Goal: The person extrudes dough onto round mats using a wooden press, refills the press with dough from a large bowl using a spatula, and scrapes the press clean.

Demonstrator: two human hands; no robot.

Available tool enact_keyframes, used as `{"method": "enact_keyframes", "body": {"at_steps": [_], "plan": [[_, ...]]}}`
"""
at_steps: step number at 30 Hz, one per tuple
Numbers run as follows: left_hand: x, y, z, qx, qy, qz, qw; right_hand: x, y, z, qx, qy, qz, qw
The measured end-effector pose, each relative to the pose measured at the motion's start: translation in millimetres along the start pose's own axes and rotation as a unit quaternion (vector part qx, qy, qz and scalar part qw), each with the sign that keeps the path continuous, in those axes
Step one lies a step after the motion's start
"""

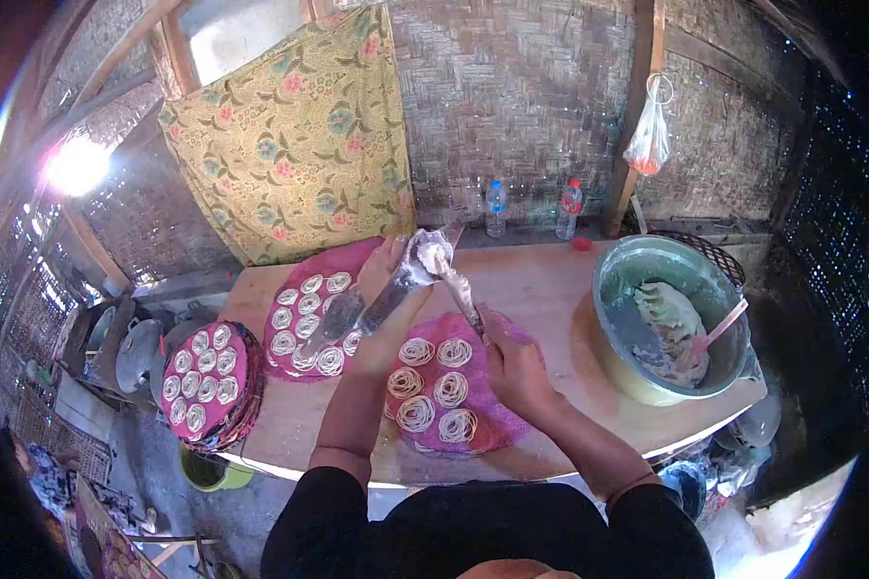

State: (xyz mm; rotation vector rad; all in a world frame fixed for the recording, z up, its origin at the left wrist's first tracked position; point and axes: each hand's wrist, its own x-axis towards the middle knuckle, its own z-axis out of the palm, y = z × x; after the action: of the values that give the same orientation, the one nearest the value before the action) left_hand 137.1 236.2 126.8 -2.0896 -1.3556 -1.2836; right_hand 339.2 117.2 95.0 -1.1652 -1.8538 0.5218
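Note:
My left hand is closed round a clear plastic bag above the table, its open mouth facing up. White dough shows in the mouth of the bag. In my right hand is a spatula, its dough-coated tip at the bag's mouth. Below my hands lies a pink mat bearing several coiled dough rounds. Behind my left forearm, a second pink mat carries more rounds. A green basin at the right holds pale dough and a pink-ended spatula.
Stacked pink mats with rounds stand at the table's left edge. Two plastic bottles and a red cap are at the back. Pots stand far left. A bag hangs on the post.

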Motion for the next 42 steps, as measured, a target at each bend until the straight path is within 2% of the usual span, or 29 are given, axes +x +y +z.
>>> {"method": "enact_keyframes", "body": {"at_steps": [1, 2, 4, 7, 9, 11, 12, 13, 15, 17, 18, 20, 21, 22, 24, 25, 26, 27, 29, 30, 31, 32, 34, 35, 36, 38, 39, 40, 42], "plan": [[-1, 1, 4, -0.001, -0.002, 0.002, 1.0, -5, -5, -1, 0.043, -0.008, 0.016, 0.999], [3, 6, 7, -0.32, -0.005, -0.132, 0.938, -7, -10, -3, 0.086, -0.017, 0.031, 0.996], [9, 29, -24, -0.046, -0.008, -0.041, 0.998, -12, -12, -27, 0.0, 0.005, -0.052, 0.999], [1, 5, -14, -0.034, -0.027, -0.011, 0.999, -24, 28, -97, 0.041, 0.051, 0.143, 0.988], [2, 9, -29, -0.034, -0.037, 0.002, 0.999, -32, 32, -145, -0.263, 0.186, 0.2, 0.925], [-4, -12, -19, -0.16, 0.073, -0.02, 0.984, -58, 79, -177, -0.508, 0.057, 0.251, 0.822], [-5, -17, -20, -0.184, 0.102, -0.034, 0.977, -65, 97, -183, -0.512, 0.052, 0.248, 0.821], [-1, -14, -28, -0.208, 0.133, -0.046, 0.968, -69, 105, -185, -0.554, -0.069, 0.27, 0.784], [1, -18, -57, -0.378, 0.021, -0.382, 0.843, -71, 111, -187, -0.591, -0.193, 0.285, 0.73], [6, -34, -48, -0.721, 0.087, -0.344, 0.595, -53, 76, -167, -0.402, -0.033, 0.197, 0.894], [14, -8, -51, -0.75, 0.121, -0.341, 0.554, -41, 62, -145, -0.229, -0.028, 0.15, 0.961], [12, 6, -33, -0.842, 0.068, -0.329, 0.423, -27, 70, -93, 0.058, -0.074, 0.072, 0.993], [10, 12, -21, -0.898, 0.024, -0.294, 0.327, -16, 58, -64, 0.391, -0.217, 0.165, 0.879], [4, 18, -9, -0.898, 0.023, -0.295, 0.325, -13, 17, -39, 0.495, -0.124, 0.293, 0.809], [-10, 25, 8, -0.93, -0.026, -0.28, 0.236, -9, -5, -12, 0.575, -0.027, 0.407, 0.709], [-15, 24, 8, -0.932, -0.023, -0.277, 0.235, -6, 19, 9, 0.736, -0.174, 0.288, 0.587], [-20, 23, 7, -0.887, -0.012, -0.33, 0.322, -6, 32, 20, 0.84, -0.31, 0.15, 0.42], [-27, 19, 5, -0.831, -0.002, -0.38, 0.406, -11, 34, 18, 0.838, -0.314, 0.151, 0.421], [-59, -12, 14, -0.79, 0.045, -0.415, 0.449, -15, 40, 3, 0.787, -0.164, 0.208, 0.557], [-77, -25, 9, -0.598, 0.008, -0.394, 0.698, -9, 27, -11, 0.817, -0.175, 0.188, 0.517], [-86, -27, 2, -0.344, -0.031, -0.337, 0.876, -8, 34, -17, 0.814, -0.18, 0.19, 0.518], [-96, -25, 0, -0.344, -0.027, -0.341, 0.875, -10, 42, -23, 0.717, -0.078, 0.167, 0.673], [-97, -1, -21, -0.512, -0.128, -0.248, 0.813, -7, 37, -25, 0.586, 0.023, 0.139, 0.798], [-94, 11, -32, -0.35, -0.193, -0.189, 0.897, -2, 19, -27, 0.435, 0.09, 0.035, 0.895], [-92, 20, -38, -0.398, -0.222, -0.225, 0.862, 1, 7, -25, 0.263, 0.151, -0.074, 0.95], [-84, 30, -48, -0.444, -0.248, -0.262, 0.82, 1, 0, -11, 0.267, 0.114, -0.122, 0.949], [-77, 34, -53, -0.355, -0.303, -0.22, 0.856, 0, -2, -7, 0.269, 0.081, -0.174, 0.944], [-78, 32, -53, -0.309, -0.329, -0.199, 0.87, 0, 12, -14, 0.095, 0.042, -0.195, 0.975], [-86, 26, -49, -0.255, -0.33, -0.13, 0.9, 1, 8, -22, 0.066, -0.007, -0.201, 0.977]]}}
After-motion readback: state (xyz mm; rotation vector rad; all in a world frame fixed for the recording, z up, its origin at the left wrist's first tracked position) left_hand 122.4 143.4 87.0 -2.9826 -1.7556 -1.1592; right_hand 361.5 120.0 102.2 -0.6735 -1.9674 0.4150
